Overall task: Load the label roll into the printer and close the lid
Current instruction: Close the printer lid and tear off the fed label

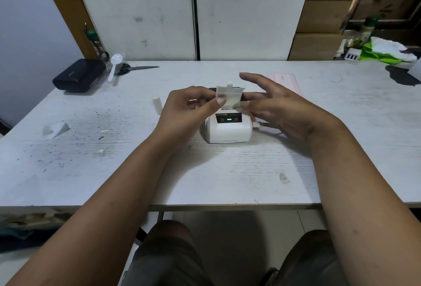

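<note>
A small white label printer (227,129) stands mid-table with a green light on its dark front panel. A white label strip (232,95) rises from its top. My left hand (193,105) pinches the strip's left edge between thumb and fingers. My right hand (284,108) hovers just right of the printer, fingers spread, holding nothing; its fingertips reach behind the strip. A cable plug (257,124) enters the printer's right side. The roll itself and the lid are hidden behind the strip and my hands.
A small white cylinder (157,103) lies left of the printer. A black pouch (78,78), plastic spoon (115,64) and scissors (136,68) sit at the back left. A pink flat item (287,83) lies behind my right hand. White boxes (193,19) line the table's back edge.
</note>
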The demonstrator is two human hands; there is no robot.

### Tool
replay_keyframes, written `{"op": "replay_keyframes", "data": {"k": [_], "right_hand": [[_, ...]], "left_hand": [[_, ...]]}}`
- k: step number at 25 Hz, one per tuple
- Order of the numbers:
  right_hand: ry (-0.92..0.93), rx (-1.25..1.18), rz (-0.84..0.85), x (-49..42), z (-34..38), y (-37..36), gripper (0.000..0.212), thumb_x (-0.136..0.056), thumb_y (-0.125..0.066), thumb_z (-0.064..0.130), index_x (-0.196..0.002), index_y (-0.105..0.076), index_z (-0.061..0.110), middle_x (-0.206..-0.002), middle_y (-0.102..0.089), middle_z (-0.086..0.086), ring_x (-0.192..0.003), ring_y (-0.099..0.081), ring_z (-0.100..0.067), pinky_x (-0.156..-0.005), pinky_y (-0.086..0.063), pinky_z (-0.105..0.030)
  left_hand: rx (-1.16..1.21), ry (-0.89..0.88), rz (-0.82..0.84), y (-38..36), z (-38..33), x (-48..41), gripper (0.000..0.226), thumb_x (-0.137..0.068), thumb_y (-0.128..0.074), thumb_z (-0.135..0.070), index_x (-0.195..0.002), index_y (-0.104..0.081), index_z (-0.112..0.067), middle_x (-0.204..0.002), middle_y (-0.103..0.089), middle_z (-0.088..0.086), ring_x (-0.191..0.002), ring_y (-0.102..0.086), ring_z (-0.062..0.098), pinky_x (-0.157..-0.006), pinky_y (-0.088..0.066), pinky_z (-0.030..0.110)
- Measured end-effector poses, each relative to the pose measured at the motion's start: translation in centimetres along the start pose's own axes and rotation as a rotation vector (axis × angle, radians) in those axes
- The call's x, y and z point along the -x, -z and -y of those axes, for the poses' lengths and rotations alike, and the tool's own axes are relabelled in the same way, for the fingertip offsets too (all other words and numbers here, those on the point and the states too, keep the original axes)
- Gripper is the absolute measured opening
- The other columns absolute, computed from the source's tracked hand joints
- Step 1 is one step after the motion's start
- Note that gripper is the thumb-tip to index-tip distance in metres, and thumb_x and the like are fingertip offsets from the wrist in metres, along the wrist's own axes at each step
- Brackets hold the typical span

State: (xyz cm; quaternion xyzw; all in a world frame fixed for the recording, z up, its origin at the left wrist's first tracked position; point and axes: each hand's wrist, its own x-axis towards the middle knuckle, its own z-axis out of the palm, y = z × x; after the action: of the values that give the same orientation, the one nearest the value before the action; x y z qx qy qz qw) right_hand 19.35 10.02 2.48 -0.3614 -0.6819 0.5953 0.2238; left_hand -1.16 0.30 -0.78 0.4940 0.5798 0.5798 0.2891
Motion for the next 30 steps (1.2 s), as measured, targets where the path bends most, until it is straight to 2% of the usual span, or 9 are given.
{"op": "replay_keyframes", "data": {"k": [6,11,13,16,18,20,22,27,30], "right_hand": [[0.018,0.134,0.023,-0.4,-0.4,-0.1,0.086,-0.092,-0.082,0.009,-0.160,-0.043,0.044,-0.138,-0.076,0.012,-0.129,-0.072,-0.013,-0.124,-0.041,-0.045],[0.036,0.152,0.028,-0.7,-0.6,-0.7,0.097,-0.091,-0.086,0.015,-0.166,-0.033,0.045,-0.139,-0.068,0.014,-0.124,-0.071,-0.003,-0.096,-0.053,-0.021],[0.038,0.155,0.018,-1.0,-0.9,-0.6,0.103,-0.088,-0.089,0.016,-0.166,-0.031,0.047,-0.149,-0.062,0.006,-0.137,-0.063,-0.009,-0.107,-0.053,-0.028],[0.055,0.165,0.034,-1.2,-1.1,-0.4,0.099,-0.093,-0.082,0.008,-0.168,-0.029,0.045,-0.158,-0.058,0.002,-0.143,-0.059,-0.014,-0.119,-0.048,-0.039],[0.062,0.174,0.037,-1.0,-1.0,-0.4,0.096,-0.095,-0.078,0.005,-0.168,-0.029,0.043,-0.155,-0.061,0.004,-0.139,-0.062,-0.011,-0.116,-0.051,-0.035],[0.058,0.177,0.038,-0.9,-0.8,-0.5,0.094,-0.096,-0.077,0.005,-0.167,-0.030,0.044,-0.151,-0.065,0.007,-0.135,-0.065,-0.008,-0.109,-0.053,-0.028],[0.055,0.185,0.041,-0.8,-0.8,-0.5,0.094,-0.096,-0.077,0.005,-0.167,-0.030,0.044,-0.147,-0.068,0.011,-0.133,-0.066,-0.005,-0.106,-0.053,-0.025],[0.043,0.166,0.050,-0.8,-0.8,-0.4,0.093,-0.096,-0.075,0.002,-0.166,-0.032,0.045,-0.143,-0.071,0.014,-0.129,-0.067,0.001,-0.086,-0.057,-0.013],[0.042,0.171,0.053,-0.9,-0.9,-0.3,0.094,-0.096,-0.074,0.000,-0.167,-0.031,0.044,-0.145,-0.070,0.013,-0.132,-0.067,-0.003,-0.098,-0.057,-0.021]], "left_hand": [[0.014,0.010,0.006,0.1,0.0,0.1,0.017,-0.098,-0.081,-0.020,-0.081,-0.080,-0.022,-0.070,-0.046,-0.002,-0.049,-0.039,0.000,-0.049,-0.033,0.010],[0.040,-0.033,0.064,0.7,-0.5,0.5,0.015,-0.096,-0.080,-0.021,-0.084,-0.084,-0.030,-0.073,-0.058,0.000,-0.055,-0.044,0.007,-0.052,-0.034,0.019],[0.125,-0.016,0.042,1.2,-0.5,0.4,0.021,-0.094,-0.067,-0.023,-0.086,-0.086,-0.026,-0.071,-0.059,-0.006,-0.057,-0.042,0.015,-0.053,-0.030,0.026],[0.172,0.013,-0.126,1.9,-0.1,-0.3,0.031,-0.091,-0.058,-0.023,-0.094,-0.085,-0.007,-0.072,-0.055,0.001,-0.057,-0.036,0.019,-0.056,-0.026,0.032],[0.155,0.064,-0.226,2.1,0.2,-0.6,0.025,-0.092,-0.062,-0.025,-0.085,-0.085,-0.018,-0.077,-0.058,0.005,-0.057,-0.034,0.017,-0.057,-0.025,0.031],[0.100,0.096,-0.278,2.1,0.9,-0.9,0.021,-0.096,-0.066,-0.025,-0.090,-0.086,-0.028,-0.071,-0.053,0.000,-0.056,-0.038,0.013,-0.056,-0.029,0.028],[0.024,0.104,-0.317,2.3,1.6,-1.2,0.018,-0.096,-0.067,-0.027,-0.099,-0.085,-0.031,-0.064,-0.050,-0.010,-0.056,-0.043,0.011,-0.058,-0.035,0.030],[-0.003,0.147,-0.401,2.6,2.3,-1.8,0.023,-0.091,-0.064,-0.026,-0.101,-0.083,-0.033,-0.067,-0.055,-0.008,-0.057,-0.045,0.016,-0.064,-0.038,0.033],[-0.014,0.140,-0.380,2.5,2.3,-1.8,0.022,-0.092,-0.065,-0.026,-0.103,-0.083,-0.033,-0.070,-0.057,-0.008,-0.058,-0.047,0.015,-0.066,-0.039,0.034]]}}
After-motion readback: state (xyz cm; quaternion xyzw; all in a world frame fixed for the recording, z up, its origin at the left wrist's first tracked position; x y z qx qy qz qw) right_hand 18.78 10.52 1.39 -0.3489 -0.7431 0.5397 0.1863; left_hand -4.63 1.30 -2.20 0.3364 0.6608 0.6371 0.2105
